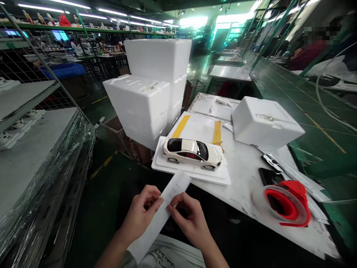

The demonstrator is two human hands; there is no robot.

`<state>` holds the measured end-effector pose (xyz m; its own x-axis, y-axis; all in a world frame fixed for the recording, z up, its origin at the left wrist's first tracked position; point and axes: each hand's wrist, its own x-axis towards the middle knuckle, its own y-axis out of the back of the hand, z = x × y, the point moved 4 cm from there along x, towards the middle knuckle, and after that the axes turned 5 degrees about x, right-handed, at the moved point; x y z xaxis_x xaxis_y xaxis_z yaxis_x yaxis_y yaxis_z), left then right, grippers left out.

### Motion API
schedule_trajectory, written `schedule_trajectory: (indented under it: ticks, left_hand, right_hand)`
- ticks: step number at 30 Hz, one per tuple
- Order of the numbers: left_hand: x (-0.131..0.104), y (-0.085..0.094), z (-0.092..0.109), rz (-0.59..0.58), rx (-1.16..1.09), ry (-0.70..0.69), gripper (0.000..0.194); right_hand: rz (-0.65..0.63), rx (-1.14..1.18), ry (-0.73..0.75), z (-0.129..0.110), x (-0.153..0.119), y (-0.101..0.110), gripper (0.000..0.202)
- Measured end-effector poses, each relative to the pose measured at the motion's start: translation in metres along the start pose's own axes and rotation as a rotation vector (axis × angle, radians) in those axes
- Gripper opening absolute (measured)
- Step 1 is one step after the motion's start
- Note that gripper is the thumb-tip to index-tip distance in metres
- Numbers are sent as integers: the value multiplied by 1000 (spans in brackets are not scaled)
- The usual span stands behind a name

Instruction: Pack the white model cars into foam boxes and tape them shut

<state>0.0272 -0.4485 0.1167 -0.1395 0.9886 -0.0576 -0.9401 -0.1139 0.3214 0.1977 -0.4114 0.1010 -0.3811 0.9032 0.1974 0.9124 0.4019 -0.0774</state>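
A left hand (143, 211) and right hand (190, 217) pinch opposite edges of a paper strip (156, 224). Beyond, a toy car (191, 152) sits on a white base (195, 174).

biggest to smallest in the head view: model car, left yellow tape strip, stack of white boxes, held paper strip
1. Stack of white boxes
2. Held paper strip, partly covered
3. Model car
4. Left yellow tape strip

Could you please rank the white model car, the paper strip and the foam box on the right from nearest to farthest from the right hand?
From the right hand:
1. Paper strip, at its fingertips.
2. White model car, ahead on a white base.
3. Foam box, farther off, toward the right.
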Motion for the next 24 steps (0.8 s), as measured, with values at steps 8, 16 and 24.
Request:
schedule_trajectory:
  ticks: [8,16,24]
  left_hand:
    - [9,8,-27,101,-351,41,66]
    - [-6,-44,-34,-76,-527,88,54]
    - [-9,-30,-25,145,-325,169,41]
  right_hand:
    - [567,109,-125,2,-28,40,39]
    - [388,-107,2,0,-41,-8,46]
    - [716,-532,314,-22,-37,27,52]
